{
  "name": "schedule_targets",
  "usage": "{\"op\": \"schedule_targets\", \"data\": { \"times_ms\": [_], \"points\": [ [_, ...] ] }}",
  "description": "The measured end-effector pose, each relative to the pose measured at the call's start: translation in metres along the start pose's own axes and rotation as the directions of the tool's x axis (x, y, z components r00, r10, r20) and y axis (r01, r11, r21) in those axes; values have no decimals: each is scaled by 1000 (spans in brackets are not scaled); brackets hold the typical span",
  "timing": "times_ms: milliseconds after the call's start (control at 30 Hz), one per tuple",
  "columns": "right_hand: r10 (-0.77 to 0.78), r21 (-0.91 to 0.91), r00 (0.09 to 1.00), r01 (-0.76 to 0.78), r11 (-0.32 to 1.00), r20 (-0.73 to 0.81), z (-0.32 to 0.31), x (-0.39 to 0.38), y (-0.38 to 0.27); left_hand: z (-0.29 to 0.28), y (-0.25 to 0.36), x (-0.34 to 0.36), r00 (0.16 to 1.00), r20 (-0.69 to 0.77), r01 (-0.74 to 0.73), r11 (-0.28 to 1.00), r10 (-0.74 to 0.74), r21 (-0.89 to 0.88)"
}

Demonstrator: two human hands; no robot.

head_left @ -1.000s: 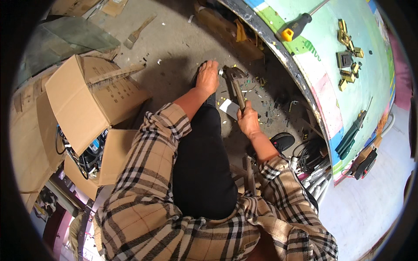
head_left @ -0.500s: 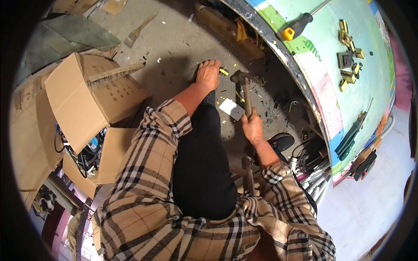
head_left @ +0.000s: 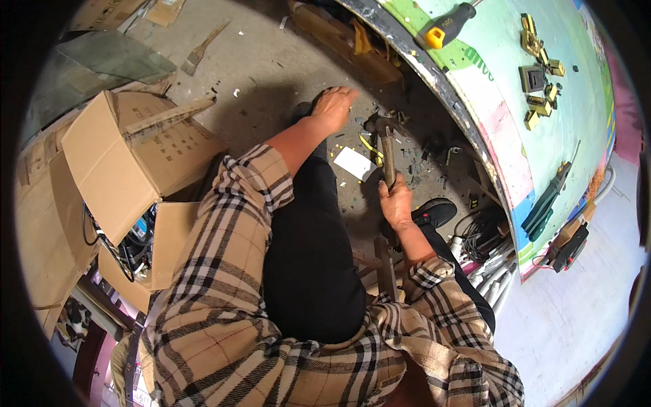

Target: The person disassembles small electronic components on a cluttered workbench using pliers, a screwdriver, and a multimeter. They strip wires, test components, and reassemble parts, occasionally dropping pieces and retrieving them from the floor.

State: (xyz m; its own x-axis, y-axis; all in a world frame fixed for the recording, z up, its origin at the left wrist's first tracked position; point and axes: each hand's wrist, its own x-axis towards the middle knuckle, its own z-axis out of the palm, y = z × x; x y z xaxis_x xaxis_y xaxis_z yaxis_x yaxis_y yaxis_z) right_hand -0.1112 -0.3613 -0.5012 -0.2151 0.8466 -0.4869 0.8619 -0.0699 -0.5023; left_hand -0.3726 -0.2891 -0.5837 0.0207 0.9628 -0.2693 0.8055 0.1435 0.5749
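My right hand [head_left: 397, 203] is closed around the wooden handle of a hammer [head_left: 388, 146]. Its dark metal head points away from me, low over the littered floor. Left of the hammer head, my left hand [head_left: 332, 108] reaches out palm down, fingers stretched to the right. Nothing shows between those fingers, though the palm side is hidden. A white rectangular card [head_left: 354, 163] lies on the floor between my left leg and the hammer, and a thin yellow strip [head_left: 370, 146] lies by its upper right edge.
An open cardboard box [head_left: 169, 237] with cables stands at the left, and a paint brush [head_left: 203, 47] lies beyond it. The curved green board [head_left: 488, 102] at the right bears a screwdriver [head_left: 449, 26], small yellow-and-black parts [head_left: 539, 105] and green-handled pliers [head_left: 546, 207]. Dark fragments [head_left: 434, 146] litter the floor.
My left hand has moved slightly up and right, its fingers now stretched out. The small yellow-black piece beside its fingertips no longer shows. The hammer stays in my right hand.
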Motion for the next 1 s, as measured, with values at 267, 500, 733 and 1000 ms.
{"op": "schedule_targets", "data": {
  "times_ms": [267, 500, 733, 1000],
  "points": [
    [-147, 15, 988, 148, 989, -38, -6, 26, -31, -2, -13, 2, 920, -291, 197, 951, -263, -237],
    [-111, -19, 991, 112, 993, 80, -3, 54, -62, -3, -16, -15, 837, -418, 302, 935, -353, -185],
    [-103, 6, 993, 103, 995, 64, -11, 46, -92, 3, -26, -30, 864, -388, 302, 947, -321, -112],
    [-107, -105, 988, 119, 987, 115, 5, 54, -56, -4, -24, -36, 867, -333, 348, 929, -371, -128]
  ]
}}
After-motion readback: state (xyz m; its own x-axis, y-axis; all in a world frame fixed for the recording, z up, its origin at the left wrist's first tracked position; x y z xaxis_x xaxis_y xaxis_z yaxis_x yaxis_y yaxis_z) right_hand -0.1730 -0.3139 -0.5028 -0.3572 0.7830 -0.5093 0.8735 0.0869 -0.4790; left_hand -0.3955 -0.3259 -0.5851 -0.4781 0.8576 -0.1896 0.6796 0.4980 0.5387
